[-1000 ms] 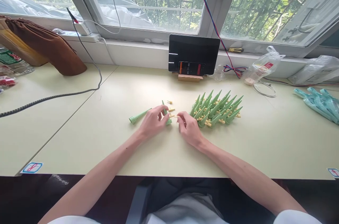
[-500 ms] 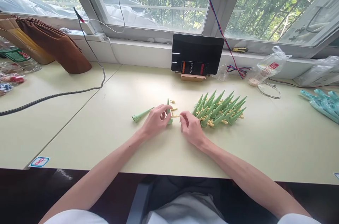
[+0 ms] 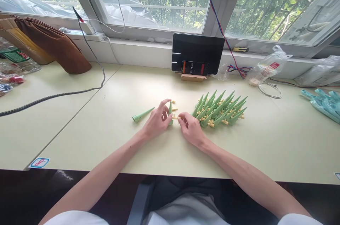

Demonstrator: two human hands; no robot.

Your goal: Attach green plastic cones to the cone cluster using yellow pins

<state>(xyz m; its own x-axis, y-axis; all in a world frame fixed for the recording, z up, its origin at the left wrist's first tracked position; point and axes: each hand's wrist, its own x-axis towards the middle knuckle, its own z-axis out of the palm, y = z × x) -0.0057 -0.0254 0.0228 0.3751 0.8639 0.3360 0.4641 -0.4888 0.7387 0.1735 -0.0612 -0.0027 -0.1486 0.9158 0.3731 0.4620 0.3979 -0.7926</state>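
My left hand (image 3: 159, 118) is closed around a green plastic cone (image 3: 170, 107) that stands upright on the table, its tip up. Small yellow pegs (image 3: 174, 109) stick out from the cone's right side. My right hand (image 3: 191, 127) pinches the end of a small yellow peg (image 3: 175, 118) against the lower part of the cone. Whether that peg is seated in the cone, I cannot tell. A loose green cone (image 3: 143, 114) lies on its side left of my left hand. Just right of my right hand stands a cluster of green cones (image 3: 220, 108) with yellow pegs.
A phone showing a timer (image 3: 195, 68) leans on a black tablet (image 3: 198, 49) at the back. A black cable (image 3: 58, 95) crosses the left side. Plastic bags (image 3: 271, 65) lie at the back right, turquoise plastic parts (image 3: 322, 104) at the right edge, a brown pouch (image 3: 53, 46) at the left.
My right hand has moved slightly left, bringing the yellow peg closer to the cone. My left index finger has lifted and straightened near the cone's tip.
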